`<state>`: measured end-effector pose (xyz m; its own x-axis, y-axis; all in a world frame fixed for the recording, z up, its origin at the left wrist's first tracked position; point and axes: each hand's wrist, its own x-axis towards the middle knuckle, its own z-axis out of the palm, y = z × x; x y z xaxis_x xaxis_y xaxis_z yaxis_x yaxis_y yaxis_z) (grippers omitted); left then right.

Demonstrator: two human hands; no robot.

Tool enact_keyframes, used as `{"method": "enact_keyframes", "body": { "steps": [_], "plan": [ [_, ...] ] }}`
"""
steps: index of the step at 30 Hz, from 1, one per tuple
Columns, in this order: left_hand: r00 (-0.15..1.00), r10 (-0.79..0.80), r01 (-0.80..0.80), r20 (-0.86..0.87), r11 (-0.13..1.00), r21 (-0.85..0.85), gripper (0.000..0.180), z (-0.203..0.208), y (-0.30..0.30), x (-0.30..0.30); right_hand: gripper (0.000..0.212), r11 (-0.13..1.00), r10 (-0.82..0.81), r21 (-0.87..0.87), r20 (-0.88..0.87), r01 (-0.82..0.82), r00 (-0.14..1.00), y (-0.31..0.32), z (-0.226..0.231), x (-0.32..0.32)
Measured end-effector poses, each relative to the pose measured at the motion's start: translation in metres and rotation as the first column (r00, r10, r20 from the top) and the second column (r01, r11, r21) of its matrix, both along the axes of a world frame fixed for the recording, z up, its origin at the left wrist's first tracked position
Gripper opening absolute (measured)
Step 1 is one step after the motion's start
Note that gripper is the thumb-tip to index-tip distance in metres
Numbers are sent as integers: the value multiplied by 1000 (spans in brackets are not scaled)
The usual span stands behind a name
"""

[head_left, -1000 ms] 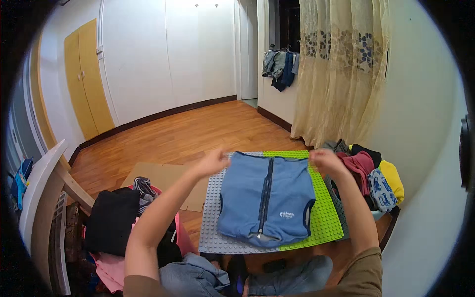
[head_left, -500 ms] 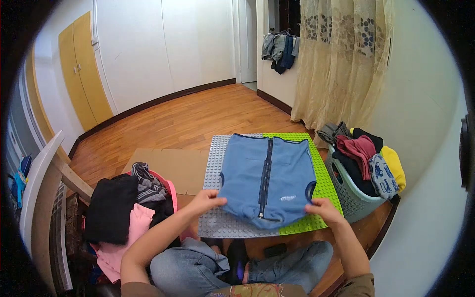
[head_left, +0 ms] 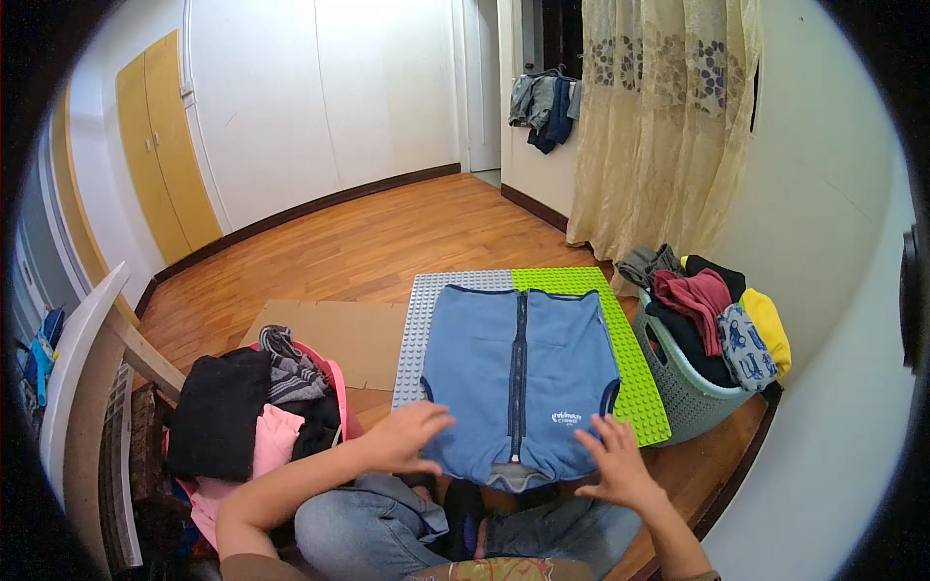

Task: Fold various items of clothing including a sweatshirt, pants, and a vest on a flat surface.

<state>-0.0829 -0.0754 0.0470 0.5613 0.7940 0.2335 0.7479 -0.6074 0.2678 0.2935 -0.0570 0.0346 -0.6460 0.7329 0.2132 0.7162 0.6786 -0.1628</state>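
A blue fleece vest (head_left: 475,368) with a dark front zipper and dark trim lies spread flat, its collar toward me and its hem at the far side. Under it is a studded building-brick tabletop (head_left: 635,378), part grey and part green. The collar end reaches past the tabletop's near edge. My left hand (head_left: 412,436) is at the vest's near left shoulder, fingers apart. By the near right shoulder, my right hand (head_left: 620,465) has its fingers spread. Neither hand grips the cloth; whether the fingertips touch it is hard to tell.
A pink basket (head_left: 339,378) heaped with dark, pink and striped clothes stands at my left, near a pale wooden chair (head_left: 82,358). To the right is a pale green laundry basket (head_left: 702,412) full of clothes. Flattened cardboard (head_left: 329,334) lies on the wooden floor beyond.
The vest has slid toward me, and its collar end now lies flat over the near edge. Both hands have let go of its shoulders and spread their fingers.
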Motion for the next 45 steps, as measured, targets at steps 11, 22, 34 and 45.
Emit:
{"method": "enact_keyframes", "body": {
  "steps": [11,22,34,45],
  "plan": [
    [917,-235,277,-322,956,91,50,-35,-2,0,51,943,59,332,-93,-25,994,7,-39,-10],
    [946,126,-127,299,992,-17,24,147,-19,4,14,998,69,27,-508,-65,858,12,147,13],
    [893,46,-375,448,626,684,22,248,37,28,18,859,155,414,-772,303,616,67,263,-19],
    [870,122,-485,477,378,789,23,309,132,3,25,686,237,594,-728,419,643,171,318,-47]
  ]
}}
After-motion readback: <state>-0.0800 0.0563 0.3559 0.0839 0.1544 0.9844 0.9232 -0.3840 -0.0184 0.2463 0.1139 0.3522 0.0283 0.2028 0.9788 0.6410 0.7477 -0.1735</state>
